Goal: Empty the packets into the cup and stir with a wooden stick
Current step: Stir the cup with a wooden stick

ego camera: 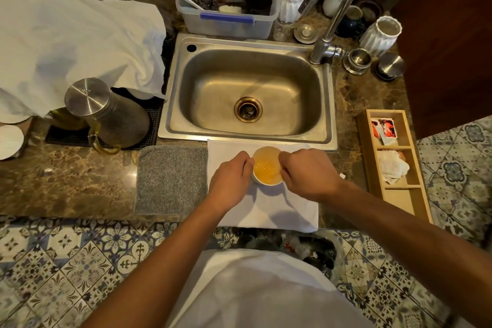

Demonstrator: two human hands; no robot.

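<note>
Stirring looks underway: cup (pixel 267 165) holds orange liquid. Left hand (pixel 231 178) wraps the cup; right hand (pixel 308 172) is pinched, stick not discernible. Next: steady circles.

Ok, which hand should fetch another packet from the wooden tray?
Right, probably. The wooden tray sits on the right hand side, packets in its far compartment. The left hand steadies the cup and would have to cross over it.

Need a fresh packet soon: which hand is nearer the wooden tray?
Right. The right hand is at the cup's tray-side rim; the left hand is across the cup from the wooden tray.
</note>
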